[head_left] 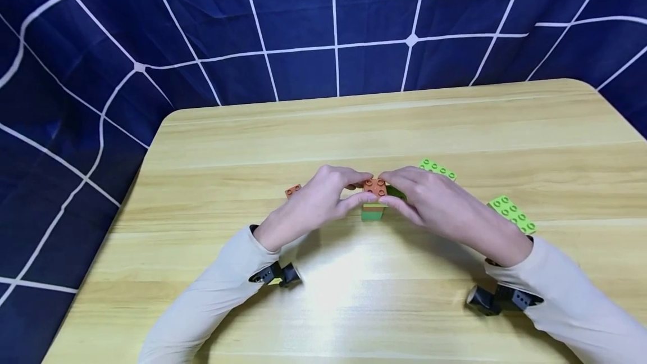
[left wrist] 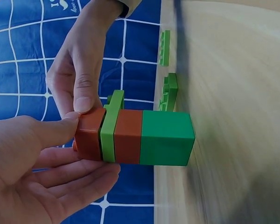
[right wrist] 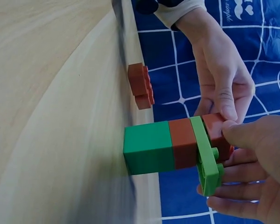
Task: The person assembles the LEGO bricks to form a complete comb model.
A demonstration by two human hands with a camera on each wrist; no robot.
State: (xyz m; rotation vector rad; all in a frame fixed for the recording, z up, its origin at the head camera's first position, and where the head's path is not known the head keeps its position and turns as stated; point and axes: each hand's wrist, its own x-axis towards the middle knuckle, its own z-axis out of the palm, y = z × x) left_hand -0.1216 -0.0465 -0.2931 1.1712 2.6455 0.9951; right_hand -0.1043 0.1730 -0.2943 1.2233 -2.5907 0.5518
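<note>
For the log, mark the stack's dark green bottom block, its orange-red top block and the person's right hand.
Bottom block [left wrist: 166, 139]: left wrist view, middle of a side face.
Top block [head_left: 375, 187]: head view, studded top.
Right hand [head_left: 433, 198]: head view, back of the hand.

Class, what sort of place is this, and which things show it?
Probably an indoor spot for tabletop building, though the kind of room can't be told. Three things suggest it: a wood-grain table, a blue cloth with white grid lines behind it, and a stack of toy bricks.
</note>
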